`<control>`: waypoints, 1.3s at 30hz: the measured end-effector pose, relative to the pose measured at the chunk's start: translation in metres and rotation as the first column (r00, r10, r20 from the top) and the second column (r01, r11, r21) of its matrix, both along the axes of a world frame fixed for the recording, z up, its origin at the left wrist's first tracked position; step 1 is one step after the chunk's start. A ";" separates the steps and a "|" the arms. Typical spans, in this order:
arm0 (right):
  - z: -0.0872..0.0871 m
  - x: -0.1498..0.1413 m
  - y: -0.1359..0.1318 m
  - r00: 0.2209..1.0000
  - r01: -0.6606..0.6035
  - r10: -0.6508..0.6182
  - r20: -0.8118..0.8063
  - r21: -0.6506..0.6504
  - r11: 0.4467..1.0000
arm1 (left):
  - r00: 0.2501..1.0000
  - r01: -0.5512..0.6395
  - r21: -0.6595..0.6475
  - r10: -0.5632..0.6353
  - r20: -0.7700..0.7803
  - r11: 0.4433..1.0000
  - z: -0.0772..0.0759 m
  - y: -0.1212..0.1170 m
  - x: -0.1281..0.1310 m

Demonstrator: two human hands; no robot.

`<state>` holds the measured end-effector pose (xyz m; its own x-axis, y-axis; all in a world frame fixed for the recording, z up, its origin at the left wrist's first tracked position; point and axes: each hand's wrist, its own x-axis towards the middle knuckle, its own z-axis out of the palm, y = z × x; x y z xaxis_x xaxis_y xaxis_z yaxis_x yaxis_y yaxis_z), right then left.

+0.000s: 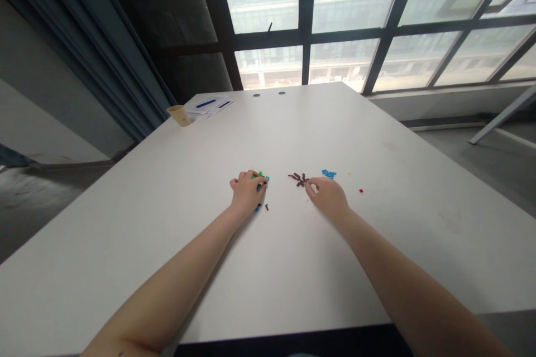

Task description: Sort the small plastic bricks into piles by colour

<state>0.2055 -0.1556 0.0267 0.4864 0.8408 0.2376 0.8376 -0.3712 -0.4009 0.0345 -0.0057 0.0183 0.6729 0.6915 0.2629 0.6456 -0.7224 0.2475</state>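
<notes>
My left hand (247,192) rests on the table with thumb and index finger pinched together; a dark speck shows at the fingertips, too small to name. Small green pieces (260,174) and some blue ones lie just beyond and partly under that hand. Close to its wrist is a small dark piece with a blue end (267,207). My right hand (329,195) pinches at the right edge of a loose pile of small brown pieces (298,179), with one brown piece at its fingertips. Behind the right hand lies a cluster of small blue pieces (329,173).
A small red piece (361,191) and a tiny yellow piece (349,173) lie to the right on the white table (301,134). At the far left stand a paper cup (180,116) and sheets of paper (201,107) with a blue pen (205,104). Windows rise behind.
</notes>
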 end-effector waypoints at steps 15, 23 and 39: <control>0.004 -0.002 -0.004 0.998 -0.055 0.055 -0.008 0.034 0.998 | 0.786 0.402 -0.463 -0.039 0.617 0.790 0.030 -0.056 0.010; 0.007 -0.006 -0.006 0.997 -0.077 0.077 -0.010 0.050 0.996 | 0.729 0.490 -0.503 -0.017 0.685 0.712 0.040 -0.079 0.007; 0.011 -0.008 -0.007 0.995 -0.090 0.092 -0.037 0.044 0.995 | 0.769 0.511 -0.483 -0.127 0.626 0.711 0.028 -0.080 0.007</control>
<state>0.1973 -0.1630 0.0372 0.4177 0.8717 0.2564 0.8507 -0.2760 -0.4475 0.0410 -0.0854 0.0464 0.7696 0.5881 0.2486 0.0323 -0.4248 0.9047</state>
